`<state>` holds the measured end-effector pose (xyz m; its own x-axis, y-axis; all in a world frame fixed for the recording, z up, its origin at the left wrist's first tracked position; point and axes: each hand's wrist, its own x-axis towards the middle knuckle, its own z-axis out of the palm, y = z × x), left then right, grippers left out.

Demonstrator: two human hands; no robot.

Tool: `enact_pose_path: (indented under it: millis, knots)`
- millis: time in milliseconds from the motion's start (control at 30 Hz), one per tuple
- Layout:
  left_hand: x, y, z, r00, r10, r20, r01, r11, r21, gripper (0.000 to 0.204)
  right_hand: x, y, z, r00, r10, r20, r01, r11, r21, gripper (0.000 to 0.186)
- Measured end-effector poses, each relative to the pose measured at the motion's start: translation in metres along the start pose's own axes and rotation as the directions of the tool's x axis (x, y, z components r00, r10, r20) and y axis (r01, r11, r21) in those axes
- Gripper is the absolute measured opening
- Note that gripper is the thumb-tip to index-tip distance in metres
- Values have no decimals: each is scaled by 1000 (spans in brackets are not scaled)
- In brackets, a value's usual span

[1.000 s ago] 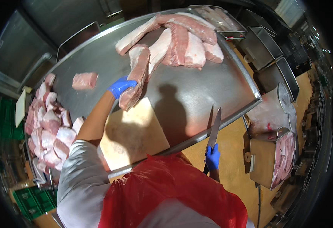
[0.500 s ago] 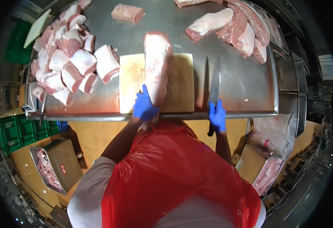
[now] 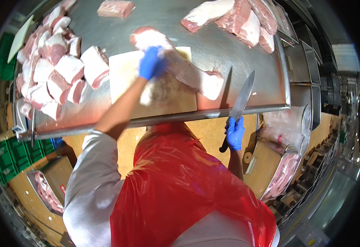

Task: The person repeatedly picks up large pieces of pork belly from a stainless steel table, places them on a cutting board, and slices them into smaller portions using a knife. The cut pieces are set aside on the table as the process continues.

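A long pork loin (image 3: 188,74) lies aslant over the far side of a pale cutting board (image 3: 124,86), its right end past the board on the metal table. Smeared by motion, my blue-gloved left hand (image 3: 152,64) is over the loin's left part; its fingers cannot be made out, nor whether it grips the meat. At the table's front edge my blue-gloved right hand (image 3: 235,133) is wrapped round the black handle of a large knife (image 3: 242,95). The blade points up and away, to the right of the loin and apart from it.
Cut pork chunks (image 3: 55,68) are heaped on the table's left. One flat piece (image 3: 115,9) lies at the back, and several uncut loins (image 3: 237,18) are at the back right. Tubs of meat (image 3: 48,191) and green crates (image 3: 17,156) stand below the table's left edge.
The loin has turned from pointing away from me to lying aslant, its near end swung right. My left hand has moved up and away. The knife now tilts to the right.
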<state>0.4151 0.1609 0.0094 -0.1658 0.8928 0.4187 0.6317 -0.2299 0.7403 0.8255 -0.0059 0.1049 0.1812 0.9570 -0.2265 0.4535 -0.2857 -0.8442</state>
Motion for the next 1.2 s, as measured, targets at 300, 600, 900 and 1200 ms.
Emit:
enact_pose_path:
  millis: [300,600,900,1200]
  knots:
    - [154,-123,-43,540,-609,582,826,516,-226,68,-35,59,-36,983,164,-82,-164,986,9,19]
    - [127,-85,-96,548,-608,574,789,603,-114,44,-10,61,-32,986,147,-83,-144,989,38,19]
    - [-163,-22,-179,529,-846,63,819,490,-297,26,27,16,39,996,-20,92,27,997,-78,15]
    - [-148,-34,-257,848,-526,-63,530,844,81,41,-24,-22,140,830,-480,284,544,810,-221,17]
